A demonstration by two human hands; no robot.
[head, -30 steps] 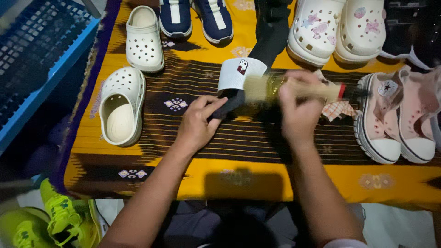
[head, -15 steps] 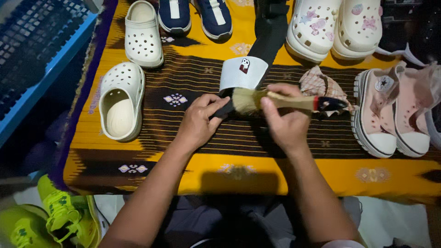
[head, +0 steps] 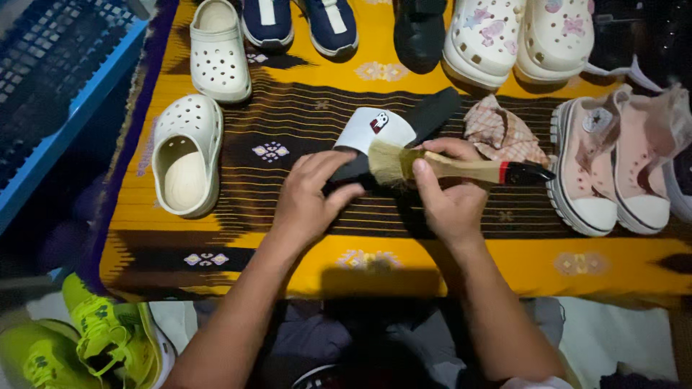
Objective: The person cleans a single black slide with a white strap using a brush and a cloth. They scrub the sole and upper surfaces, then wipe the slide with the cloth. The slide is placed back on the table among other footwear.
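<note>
— So, where's the black slide sandal with the white strap?

— Mid-cloth, lying at an angle on the orange and dark brown woven cloth, toe end pointing up-right. Left hand is pressed on its near end, fingers spread over it, pinning it down.

— And the right hand?

— Wrapped tight round the wooden-handled brush with pale bristles. Bristles sit against the strap's lower edge; the brush's red and black tail end points right.

— What's round it?

— Just behind the brush, a crumpled checked rag. Right of that, a pair of pink canvas high-top sneakers w/ white rubber toes. Left side, two cream perforated clogs, well apart from the sandal. Along the top edge: navy sneakers w/ white stripes, a black shoe, white chunky clogs w/ pastel charms. Off the cloth, bottom-left, neon yellow-green sneakers. Blue-edged crate far left.
</note>
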